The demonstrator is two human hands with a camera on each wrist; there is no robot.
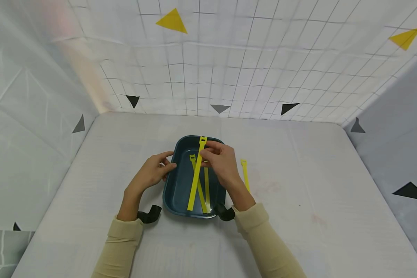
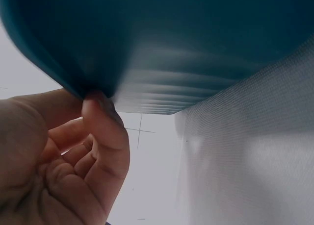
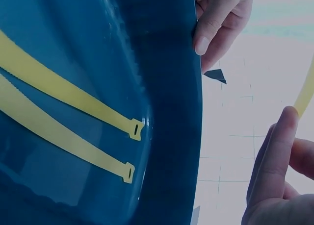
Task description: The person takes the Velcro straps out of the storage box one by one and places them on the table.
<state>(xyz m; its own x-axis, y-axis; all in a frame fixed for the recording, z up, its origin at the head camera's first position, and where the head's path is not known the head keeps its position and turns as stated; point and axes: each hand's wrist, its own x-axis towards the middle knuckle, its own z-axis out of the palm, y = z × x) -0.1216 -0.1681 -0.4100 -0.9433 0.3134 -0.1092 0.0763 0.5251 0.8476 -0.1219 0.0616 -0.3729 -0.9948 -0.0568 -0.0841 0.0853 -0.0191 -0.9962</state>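
Yellow strap (image 1: 195,179) is slanting over the blue tray (image 1: 170,189), the right hand (image 1: 220,160) pinching it.
In the head view, the right thumb and fingers are holding the strap near its slotted end, while the left hand (image 1: 153,170) is gripping the tray's left rim; a second strap (image 1: 200,193) and a third strap (image 1: 207,189) are lying inside, and a fourth strap (image 1: 244,173) is resting on the white table (image 1: 299,173), partly hidden by the right forearm. In the left wrist view, thumb and forefinger are pinching the tray's edge. In the right wrist view, two straps are pointing their slotted ends towards the tray wall.
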